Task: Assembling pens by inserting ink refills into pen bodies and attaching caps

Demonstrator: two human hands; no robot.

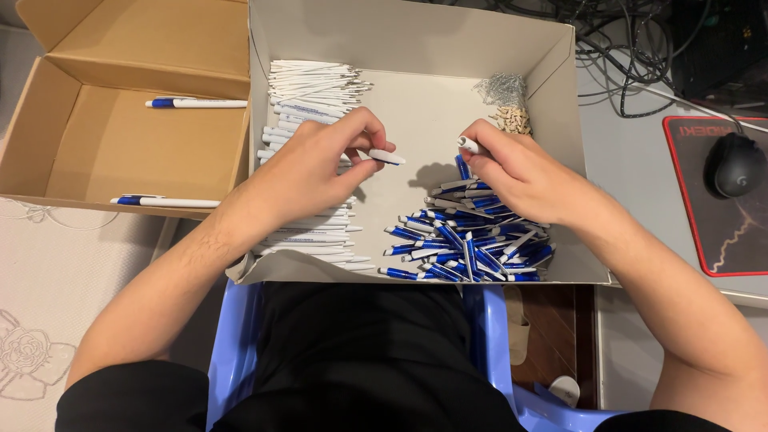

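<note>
My left hand (320,164) pinches a white pen barrel (384,156) above a stack of white pen barrels (308,96) along the left side of an open white cardboard box (416,40). A short way to the right, my right hand (512,172) grips a small white pen part (467,145) at its fingertips, with a blue piece showing below the fingers. Under that hand lies a heap of blue pen parts (468,240) in the box's near right corner. The two hands are apart, with bare box floor between them.
A brown cardboard box (120,144) at the left holds two finished blue-and-white pens (196,103). Metal springs (500,86) and small beige pieces (512,120) sit at the white box's back right. A mouse (734,164) on a pad and cables lie at the right. A blue plastic chair (232,352) is below.
</note>
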